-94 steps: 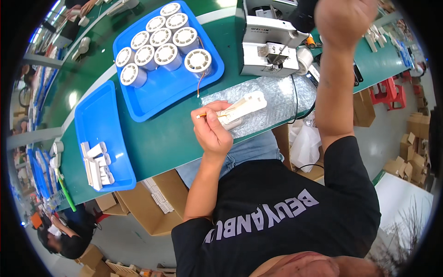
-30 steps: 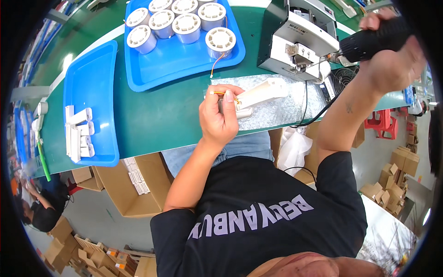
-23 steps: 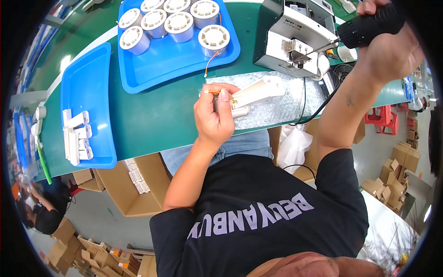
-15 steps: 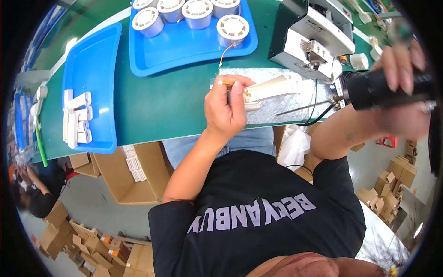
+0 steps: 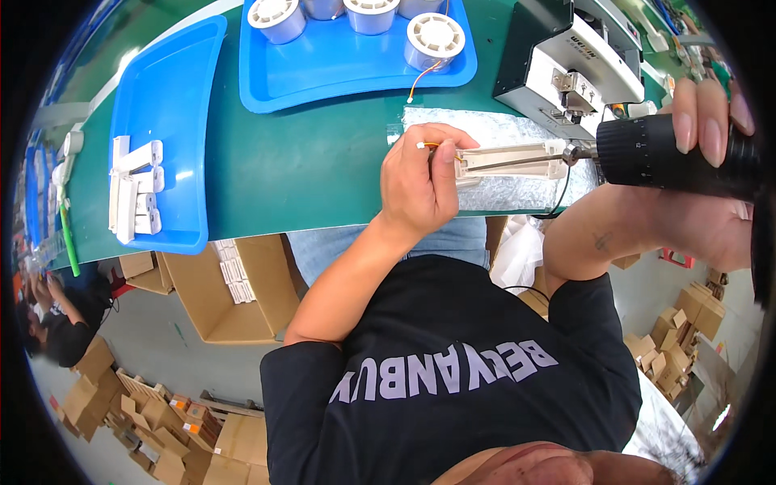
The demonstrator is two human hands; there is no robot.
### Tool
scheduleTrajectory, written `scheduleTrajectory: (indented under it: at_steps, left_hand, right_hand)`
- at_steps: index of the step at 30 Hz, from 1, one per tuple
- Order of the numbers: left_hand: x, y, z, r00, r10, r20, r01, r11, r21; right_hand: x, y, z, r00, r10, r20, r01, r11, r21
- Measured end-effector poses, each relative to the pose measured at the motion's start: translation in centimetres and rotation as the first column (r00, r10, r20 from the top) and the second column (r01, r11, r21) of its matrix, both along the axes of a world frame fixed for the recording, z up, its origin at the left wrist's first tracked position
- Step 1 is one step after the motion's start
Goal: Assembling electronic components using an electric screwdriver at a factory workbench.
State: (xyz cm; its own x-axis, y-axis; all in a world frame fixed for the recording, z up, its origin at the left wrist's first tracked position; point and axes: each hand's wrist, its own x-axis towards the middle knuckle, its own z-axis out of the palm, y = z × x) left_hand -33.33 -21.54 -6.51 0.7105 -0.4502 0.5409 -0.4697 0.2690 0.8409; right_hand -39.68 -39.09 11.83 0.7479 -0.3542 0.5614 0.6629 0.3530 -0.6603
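My left hand (image 5: 419,179) is closed around the near end of a long white plastic housing (image 5: 529,152), held over a silvery sheet (image 5: 493,194). Thin orange and dark wires with a small white connector (image 5: 421,145) stick out past the thumb. In my right hand (image 5: 695,214) is a black electric screwdriver (image 5: 647,149), lying sideways with its fingers wrapped over the grip. Its long thin bit (image 5: 501,165) runs along the open inside of the housing toward my left thumb. Whether the tip touches a screw cannot be made out.
A blue tray (image 5: 267,87) holds several round white parts with vented tops. Another blue tray (image 5: 174,214) on the left holds several white plastic pieces. A black-and-white machine (image 5: 558,69) stands at the back right. Below the green table (image 5: 315,178) sits an open cardboard box (image 5: 259,319).
My right hand has brought the screwdriver left, and its bit now lies inside the housing instead of below it. My left hand has turned the housing and shifted slightly right. The view has shifted a little.
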Motion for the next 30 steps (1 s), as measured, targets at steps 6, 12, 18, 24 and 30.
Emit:
scheduleTrajectory:
  at_steps: [6, 12, 18, 24, 30]
  left_hand:
    - [-0.1, 0.0, 0.4, 0.999, -0.018, -0.036, 0.019, 0.999, 0.030]
    - [0.2, 0.2, 0.6, 0.999, -0.053, -0.012, 0.054, 0.997, 0.057]
    - [0.1, 0.1, 0.4, 0.998, -0.059, -0.006, 0.060, 0.997, 0.050]
    - [-0.1, 0.1, 0.5, 0.995, -0.037, -0.088, 0.039, 0.999, 0.015]
    - [0.3, 0.2, 0.6, 0.998, -0.045, 0.036, 0.043, 0.997, 0.064]
  right_hand:
    - [0.3, -0.9, -0.4, 1.000, -0.010, 0.009, 0.009, 0.996, 0.089]
    - [-0.5, -2.1, -0.6, 1.000, -0.017, 0.012, 0.014, 0.981, 0.192]
    - [2.2, 2.4, -1.0, 0.999, -0.028, 0.026, 0.019, 0.958, 0.287]
    - [1.5, 1.3, -1.0, 0.998, -0.016, 0.063, -0.010, 0.923, 0.385]
    - [0.8, 0.3, 0.1, 0.994, -0.020, 0.112, -0.032, 0.896, 0.442]
